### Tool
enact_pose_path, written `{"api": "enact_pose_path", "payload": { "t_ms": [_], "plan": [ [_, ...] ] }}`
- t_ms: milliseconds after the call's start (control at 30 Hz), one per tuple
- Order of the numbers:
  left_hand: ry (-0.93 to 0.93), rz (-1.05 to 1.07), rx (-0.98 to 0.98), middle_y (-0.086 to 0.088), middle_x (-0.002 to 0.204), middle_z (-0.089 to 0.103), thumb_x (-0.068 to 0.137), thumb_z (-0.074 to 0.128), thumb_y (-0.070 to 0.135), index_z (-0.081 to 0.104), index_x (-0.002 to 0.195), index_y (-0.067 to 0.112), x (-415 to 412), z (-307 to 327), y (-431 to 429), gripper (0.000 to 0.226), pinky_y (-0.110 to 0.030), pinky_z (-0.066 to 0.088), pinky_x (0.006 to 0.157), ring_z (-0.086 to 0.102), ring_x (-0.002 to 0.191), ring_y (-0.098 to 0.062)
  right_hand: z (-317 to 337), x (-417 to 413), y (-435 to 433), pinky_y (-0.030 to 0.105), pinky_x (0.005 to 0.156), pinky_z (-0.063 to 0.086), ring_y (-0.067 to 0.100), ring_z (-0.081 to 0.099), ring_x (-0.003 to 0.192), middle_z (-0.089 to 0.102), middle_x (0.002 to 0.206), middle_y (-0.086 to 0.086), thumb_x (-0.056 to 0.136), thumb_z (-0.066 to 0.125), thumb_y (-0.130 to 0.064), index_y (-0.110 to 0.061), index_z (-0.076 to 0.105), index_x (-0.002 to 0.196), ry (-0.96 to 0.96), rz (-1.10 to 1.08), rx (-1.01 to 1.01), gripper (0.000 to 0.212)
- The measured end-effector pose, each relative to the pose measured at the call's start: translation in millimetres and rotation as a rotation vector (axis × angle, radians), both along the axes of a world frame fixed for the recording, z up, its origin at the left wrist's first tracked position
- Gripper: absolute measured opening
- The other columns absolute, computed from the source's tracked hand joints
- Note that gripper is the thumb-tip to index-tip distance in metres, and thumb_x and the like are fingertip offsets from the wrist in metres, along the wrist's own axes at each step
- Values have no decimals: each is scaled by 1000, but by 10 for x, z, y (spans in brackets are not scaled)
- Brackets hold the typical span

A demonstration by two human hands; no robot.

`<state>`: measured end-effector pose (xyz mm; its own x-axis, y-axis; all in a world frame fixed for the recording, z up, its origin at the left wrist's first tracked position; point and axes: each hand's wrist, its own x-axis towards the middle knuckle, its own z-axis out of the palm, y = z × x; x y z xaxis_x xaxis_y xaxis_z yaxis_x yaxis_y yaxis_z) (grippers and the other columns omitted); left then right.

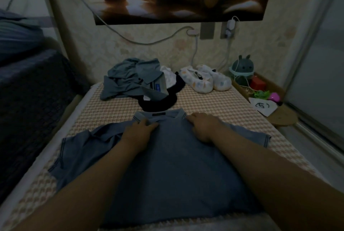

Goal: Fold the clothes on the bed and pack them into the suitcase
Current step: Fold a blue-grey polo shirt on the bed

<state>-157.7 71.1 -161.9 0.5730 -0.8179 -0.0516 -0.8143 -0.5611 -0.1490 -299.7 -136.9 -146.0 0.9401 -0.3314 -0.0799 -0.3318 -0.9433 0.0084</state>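
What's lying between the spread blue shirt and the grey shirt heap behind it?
A dark navy garment, partly under the heap, in the head view.

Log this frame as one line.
state: polo shirt spread flat on bed | left hand: resting beside collar | right hand: resting on shoulder | unfolded pile: beyond shirt | suitcase: out of view

Person, two limbs in view. Left forearm (80,189) and right forearm (275,171): bare skin along the whole visible length, up to the frame edge. Left hand (139,132) and right hand (202,126): bare. Light dim; nails and finer marks cannot be resolved.
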Motion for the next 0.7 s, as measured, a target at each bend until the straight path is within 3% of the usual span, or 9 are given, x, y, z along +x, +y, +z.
{"api": "enact_pose_path", "payload": {
  "t_ms": [67,100,200,300,433,567,633,700],
  "plan": [
    [-26,14,-74,-7,143,39,98,50,23,38,144,27,109,0,-39,48,-34,43,93,49,120,-26,-67,111,-52,46,111,26,28,40,129,40,145,7,99,37,-45,-26,22,151,65,-18,-25,57],
    [-51,16,-143,-8,135,46,98,48,20,48,136,23,175,16,-64,38,-32,44,90,51,115,-25,-83,146,-93,48,112,22,28,39,129,41,144,8,99,37,-45,-26,27,149,52,-35,-52,55],
    [-162,19,-378,-13,105,59,89,51,6,64,104,9,408,97,-100,20,-39,48,76,56,95,-29,-94,217,-252,47,107,21,24,50,113,59,123,3,97,43,-42,-25,57,120,-14,-86,-124,32],
    [-147,15,-548,-17,94,59,77,59,-6,66,97,4,624,97,-108,23,-42,48,68,57,88,-34,-128,269,-368,47,104,23,22,54,100,64,104,0,96,45,-44,-25,64,96,-118,-139,-171,27],
    [-264,24,-391,-17,100,59,64,72,-2,62,106,8,604,-63,-129,44,-41,42,69,55,90,-35,-221,273,-383,47,102,29,26,48,108,56,113,5,92,52,-33,-21,62,104,-134,-192,-374,20],
    [-320,-111,-347,-12,89,59,65,76,3,66,92,13,712,-71,23,29,-36,40,66,55,77,-30,-164,413,-209,33,71,35,26,53,90,54,101,7,77,74,-27,-19,61,103,-371,11,-311,31],
    [-243,-68,-354,-8,100,57,78,66,15,65,98,17,791,-10,160,20,-37,37,73,54,87,-29,-88,487,-28,33,74,37,25,51,96,52,109,6,81,70,-23,-21,59,115,-360,153,-192,36],
    [-139,16,-365,-6,110,54,81,59,28,57,112,20,847,7,320,32,-38,36,77,54,95,-30,-75,563,198,35,89,38,26,48,110,49,122,6,88,60,-19,-23,54,128,-203,209,-38,41]
  ]
}}
